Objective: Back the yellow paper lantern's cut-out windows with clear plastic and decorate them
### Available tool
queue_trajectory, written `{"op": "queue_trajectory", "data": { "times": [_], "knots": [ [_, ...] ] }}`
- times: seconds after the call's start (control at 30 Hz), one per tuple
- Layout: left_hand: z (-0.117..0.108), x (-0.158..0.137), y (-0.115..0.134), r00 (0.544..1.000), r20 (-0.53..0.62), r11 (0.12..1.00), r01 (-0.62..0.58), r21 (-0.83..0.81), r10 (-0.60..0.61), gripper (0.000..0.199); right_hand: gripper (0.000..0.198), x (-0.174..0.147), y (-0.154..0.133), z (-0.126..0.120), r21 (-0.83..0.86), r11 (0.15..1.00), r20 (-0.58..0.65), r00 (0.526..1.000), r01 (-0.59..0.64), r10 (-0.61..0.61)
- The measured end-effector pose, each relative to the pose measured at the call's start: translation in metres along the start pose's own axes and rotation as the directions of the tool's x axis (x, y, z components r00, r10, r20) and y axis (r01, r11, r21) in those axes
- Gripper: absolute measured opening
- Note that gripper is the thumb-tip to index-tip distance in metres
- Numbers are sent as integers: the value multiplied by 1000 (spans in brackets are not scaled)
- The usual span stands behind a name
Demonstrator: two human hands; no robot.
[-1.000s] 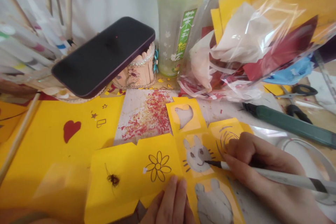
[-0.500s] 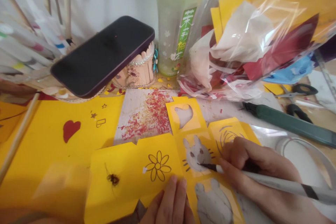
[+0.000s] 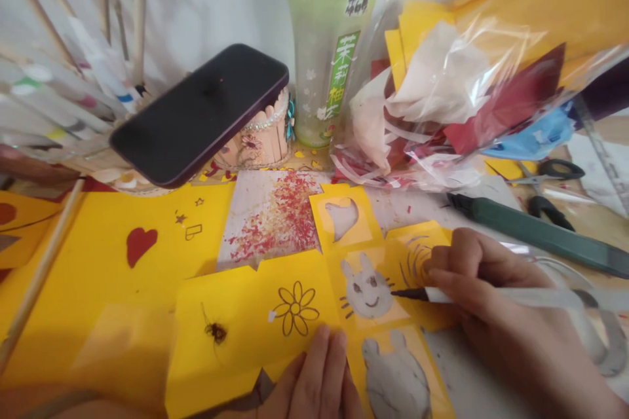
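My right hand [image 3: 496,301] is closed round a white marker with a black brush tip [image 3: 410,294]. The tip sits just right of a rabbit face [image 3: 366,291] with eyes, whiskers and a smiling mouth, on a yellow folded card [image 3: 240,366] with cut-out windows. At the bottom, my left hand [image 3: 317,380] lies with its fingers stretched flat on the card, below a drawn flower [image 3: 296,309]. A small dark spider-like shape [image 3: 215,332] shows left of the flower. Below the face is a larger grey cut-out shape with two ears [image 3: 397,376].
A black phone [image 3: 201,114] leans on a small wooden-stick pot [image 3: 265,137]. Behind stands a green-topped bottle [image 3: 319,46]. To the right are a clear bag of paper scraps [image 3: 442,91], a green cutter [image 3: 535,229], scissors [image 3: 560,170] and a tape roll [image 3: 612,334].
A curved smiling mouth now shows on the rabbit face. My right hand has lifted the marker away and shifted right. My left hand stays in nearly the same place.
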State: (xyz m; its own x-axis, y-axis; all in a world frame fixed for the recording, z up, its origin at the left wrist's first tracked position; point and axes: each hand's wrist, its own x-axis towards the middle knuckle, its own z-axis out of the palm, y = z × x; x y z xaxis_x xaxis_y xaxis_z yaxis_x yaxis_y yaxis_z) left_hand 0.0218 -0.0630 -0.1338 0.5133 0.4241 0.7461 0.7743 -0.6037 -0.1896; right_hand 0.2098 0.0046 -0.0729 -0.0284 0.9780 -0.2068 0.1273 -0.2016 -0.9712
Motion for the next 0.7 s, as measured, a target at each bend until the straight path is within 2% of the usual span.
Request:
{"op": "queue_trajectory", "data": {
  "times": [0.07,0.13,0.2,0.27,0.33,0.4,0.43,0.47,0.5,0.53,0.6,0.63,0.67,0.7],
  "knots": [
    [-7,6,-11,993,58,995,-103,-15,103,32,33,4,-2,0,158,983,14,995,-98,97],
    [-17,15,-22,958,158,971,-233,-55,239,32,35,6,-5,-1,270,948,57,985,-172,162],
    [-26,23,-30,916,247,949,-299,-100,315,32,37,7,-8,-2,391,897,73,979,-205,192],
    [-33,28,-32,901,289,946,-297,-130,323,33,39,7,-11,-3,501,846,52,981,-186,185],
    [-33,28,-26,916,294,960,-240,-145,274,34,39,7,-14,-4,557,817,43,987,-151,154],
    [-29,24,-18,955,236,978,-152,-139,182,35,38,6,-17,-6,573,812,37,994,-108,106],
    [-26,21,-16,980,183,992,-56,-109,75,36,38,5,-19,-8,572,815,37,996,-86,79],
    [-24,19,-14,998,35,993,-38,-113,42,35,38,4,-21,-9,571,818,39,998,-64,52],
    [-23,17,-15,998,-22,991,-59,-120,57,34,37,3,-22,-10,570,821,41,999,-43,23],
    [-24,17,-18,994,26,983,-105,-150,110,35,36,2,-24,-11,570,821,48,999,-25,-3],
    [-29,23,-27,910,196,919,-318,-232,365,33,34,-1,-25,-13,579,816,58,997,7,-50],
    [-34,29,-33,874,247,896,-352,-272,418,32,33,-3,-26,-14,583,812,54,996,27,-73],
    [-40,35,-38,856,265,881,-363,-302,443,32,32,-4,-26,-16,585,809,44,995,51,-94],
    [-46,43,-42,862,236,875,-369,-313,448,31,30,-5,-26,-17,586,807,31,993,74,-113]
  ]
}}
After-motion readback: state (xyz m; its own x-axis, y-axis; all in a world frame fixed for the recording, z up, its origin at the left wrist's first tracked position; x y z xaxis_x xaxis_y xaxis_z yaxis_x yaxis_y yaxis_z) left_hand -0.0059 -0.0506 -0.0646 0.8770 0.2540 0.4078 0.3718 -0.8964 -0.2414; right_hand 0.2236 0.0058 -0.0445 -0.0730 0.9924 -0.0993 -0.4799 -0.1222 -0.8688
